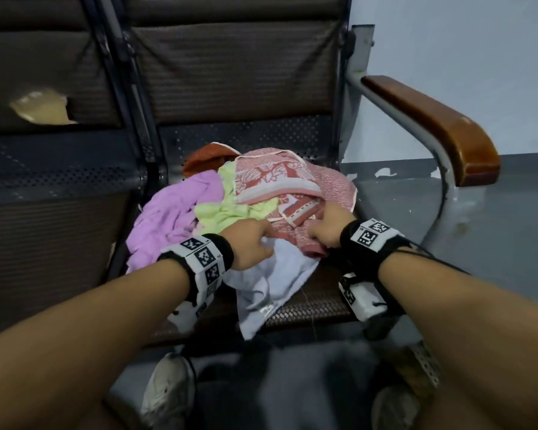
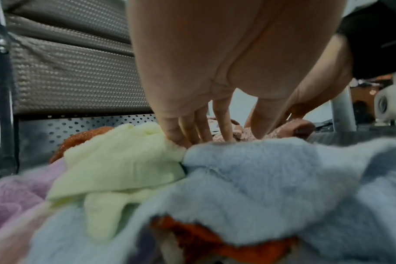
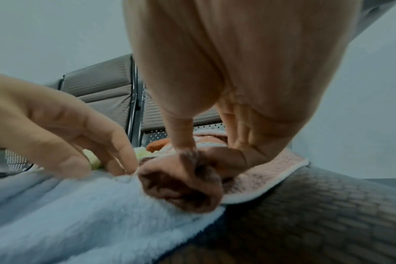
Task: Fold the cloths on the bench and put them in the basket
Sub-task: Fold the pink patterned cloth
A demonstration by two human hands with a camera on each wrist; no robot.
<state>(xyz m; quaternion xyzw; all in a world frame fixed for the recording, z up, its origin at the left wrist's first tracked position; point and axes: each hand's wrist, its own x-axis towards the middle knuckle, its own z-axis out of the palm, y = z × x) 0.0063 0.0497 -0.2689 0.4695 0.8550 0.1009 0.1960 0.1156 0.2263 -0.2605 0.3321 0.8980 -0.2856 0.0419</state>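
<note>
A pile of cloths lies on the bench seat (image 1: 320, 305): a purple one (image 1: 168, 218), a green one (image 1: 227, 209), an orange one (image 1: 205, 158), a pink patterned one (image 1: 333, 184) and a light blue one (image 1: 277, 283) that hangs over the front edge. My left hand (image 1: 266, 231) reaches down with fairly straight fingers (image 2: 224, 123) where the green cloth (image 2: 115, 164) meets the blue cloth (image 2: 271, 178); their tips are hidden behind the blue fold. My right hand (image 3: 192, 155) pinches a bunched fold of the pink cloth (image 3: 181, 189) between thumb and forefinger.
The bench has a mesh back, a second seat on the left and a wooden armrest (image 1: 432, 128) on the right. On the floor below are my shoe (image 1: 168, 395) and a pale perforated object (image 1: 426, 364), partly hidden under my right forearm. A grey wall stands on the right.
</note>
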